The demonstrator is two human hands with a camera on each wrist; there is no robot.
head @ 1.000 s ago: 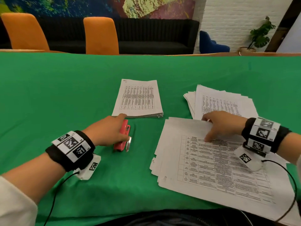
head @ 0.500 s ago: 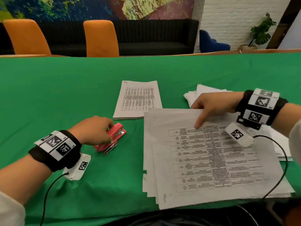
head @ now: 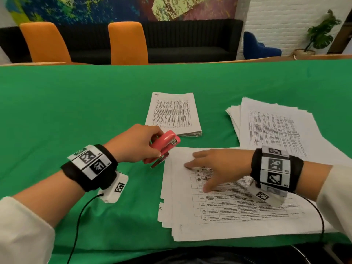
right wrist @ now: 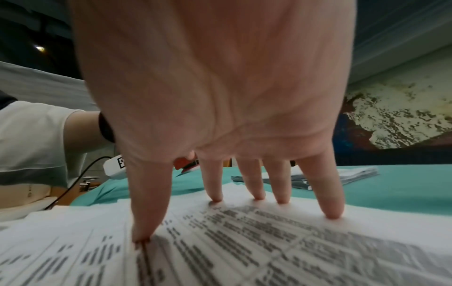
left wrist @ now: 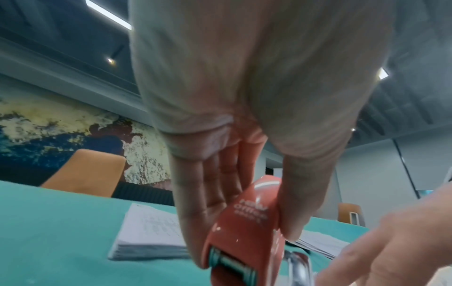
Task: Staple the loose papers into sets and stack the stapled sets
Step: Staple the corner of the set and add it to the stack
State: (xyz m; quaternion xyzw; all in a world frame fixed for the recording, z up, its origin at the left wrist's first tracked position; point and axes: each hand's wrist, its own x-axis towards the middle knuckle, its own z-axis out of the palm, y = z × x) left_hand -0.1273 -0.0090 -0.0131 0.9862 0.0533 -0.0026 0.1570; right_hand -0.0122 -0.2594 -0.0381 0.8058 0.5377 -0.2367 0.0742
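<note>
My left hand (head: 141,143) (left wrist: 234,174) grips a red stapler (head: 163,147) (left wrist: 244,230), lifted off the green cloth with its mouth at the top-left corner of a loose set of printed pages (head: 228,206) (right wrist: 244,241). My right hand (head: 215,168) (right wrist: 220,116) lies flat on that set with straight spread fingertips (right wrist: 332,214) pressing the top sheet. A neat stack of stapled sets (head: 173,115) (left wrist: 149,238) lies just beyond the stapler. A fanned pile of loose papers (head: 272,128) sits at the right.
The table is covered by a green cloth (head: 76,111). Two orange chairs (head: 127,42) stand behind its far edge, before a black sofa. Cables run from both wrist cameras toward the near edge.
My left hand lifted the stapler and carried it right to the corner of the set. My right hand slid the set toward me and to the left, then flattened on it.
</note>
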